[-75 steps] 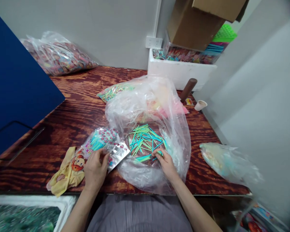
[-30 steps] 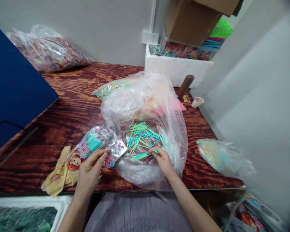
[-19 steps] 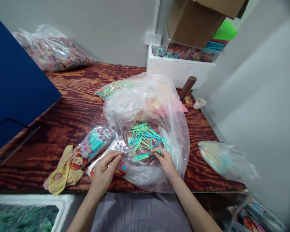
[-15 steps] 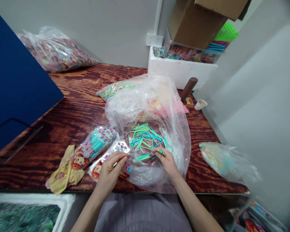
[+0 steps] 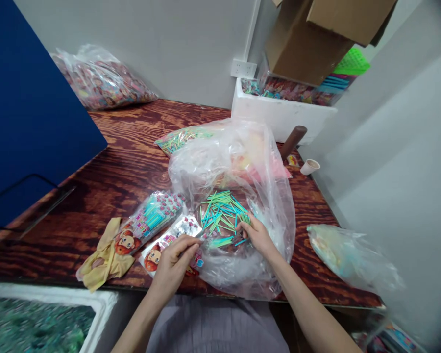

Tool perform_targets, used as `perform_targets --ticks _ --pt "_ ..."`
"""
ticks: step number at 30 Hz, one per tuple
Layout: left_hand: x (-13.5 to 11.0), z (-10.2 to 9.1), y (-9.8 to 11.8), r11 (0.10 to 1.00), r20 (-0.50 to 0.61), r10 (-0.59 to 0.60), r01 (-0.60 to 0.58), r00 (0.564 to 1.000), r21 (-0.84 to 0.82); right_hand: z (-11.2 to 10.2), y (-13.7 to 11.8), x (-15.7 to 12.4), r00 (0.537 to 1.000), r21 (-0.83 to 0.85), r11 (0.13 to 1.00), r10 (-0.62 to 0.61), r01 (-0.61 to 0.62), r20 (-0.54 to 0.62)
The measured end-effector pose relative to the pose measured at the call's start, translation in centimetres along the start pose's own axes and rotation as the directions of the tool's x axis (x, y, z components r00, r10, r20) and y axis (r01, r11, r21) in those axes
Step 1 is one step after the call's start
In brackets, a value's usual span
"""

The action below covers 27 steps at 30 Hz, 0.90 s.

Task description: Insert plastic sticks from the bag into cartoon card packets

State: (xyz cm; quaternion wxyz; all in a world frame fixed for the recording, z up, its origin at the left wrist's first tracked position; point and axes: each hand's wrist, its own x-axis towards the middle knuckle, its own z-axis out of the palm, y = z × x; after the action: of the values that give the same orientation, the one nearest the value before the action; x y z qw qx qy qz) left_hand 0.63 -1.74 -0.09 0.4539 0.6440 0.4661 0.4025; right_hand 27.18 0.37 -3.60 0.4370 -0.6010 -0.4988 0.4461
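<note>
Green and blue sticks [image 5: 222, 215] lie loose inside a big clear plastic bag [image 5: 242, 166] spread on the wooden table [image 5: 125, 162]. My right hand [image 5: 257, 235] is inside the bag, fingers pinched on a small bunch of the sticks. My left hand [image 5: 174, 262] rests at the bag's left edge, fingers closed on an empty cartoon-printed packet [image 5: 169, 242] that lies flat on the table. A filled packet [image 5: 152, 218] with blue sticks lies just left of it, next to a yellow printed packet [image 5: 103, 257].
A bag of printed packets [image 5: 103, 86] sits at the far left, a white foam box [image 5: 282, 113] with packets and a cardboard box [image 5: 308, 39] at the far right. A blue panel [image 5: 29, 113], brown cylinder [image 5: 293, 139], small cup [image 5: 310, 166], another plastic bag [image 5: 353, 255] and foam tray [image 5: 40, 323] surround me.
My left hand left the filled packet, drew an empty printed packet toward the bag's edge and now holds it there. My right hand stayed among the sticks, gathering a bunch.
</note>
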Motion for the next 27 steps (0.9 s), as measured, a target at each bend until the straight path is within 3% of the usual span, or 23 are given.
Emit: perform_targets --ticks 5,8,9,11,14,16,19,22,27 --pt "-0.1 0.2 -0.3 0.999 0.002 -0.014 0.014 1.000 -0.033 -0.3 0.1 0.7 0.998 -0.022 0.999 0.047 -0.048 -0.034" --pt "-0.3 0.4 -0.4 0.998 -0.003 -0.019 0.018 1.000 -0.067 -0.4 -0.9 0.6 0.993 -0.059 0.998 -0.037 0.031 -0.110" --pt "-0.3 0.4 -0.4 0.997 -0.002 -0.025 0.025 1.000 -0.078 -0.2 -1.5 0.5 0.989 -0.017 0.999 -0.052 0.050 -0.140" --pt "-0.4 0.5 -0.3 0.994 0.001 -0.045 0.045 0.999 -0.102 0.4 -3.5 0.3 0.989 0.222 0.974 -0.019 0.052 -0.149" --pt "-0.5 0.8 -0.3 0.986 0.012 -0.068 0.069 0.998 -0.151 2.3 -7.1 -0.3 1.000 0.651 0.759 0.009 -0.014 0.012" --pt "-0.5 1.0 -0.2 0.978 0.017 -0.078 0.080 0.997 -0.191 3.9 -9.2 -0.8 0.995 0.773 0.632 -0.028 -0.056 0.094" --pt "-0.6 1.3 -0.1 0.965 0.018 -0.103 0.104 0.995 -0.241 6.1 -10.9 -1.4 0.987 0.825 0.554 -0.038 -0.109 0.156" --pt "-0.8 1.5 -0.1 0.950 0.008 -0.143 0.139 0.990 -0.280 7.4 -10.9 -2.3 0.981 0.809 0.569 -0.019 -0.146 0.191" --pt "-1.3 1.7 -0.4 0.942 -0.029 -0.152 0.136 0.988 -0.307 7.7 -10.3 -4.1 0.983 0.664 0.736 0.011 -0.132 0.183"
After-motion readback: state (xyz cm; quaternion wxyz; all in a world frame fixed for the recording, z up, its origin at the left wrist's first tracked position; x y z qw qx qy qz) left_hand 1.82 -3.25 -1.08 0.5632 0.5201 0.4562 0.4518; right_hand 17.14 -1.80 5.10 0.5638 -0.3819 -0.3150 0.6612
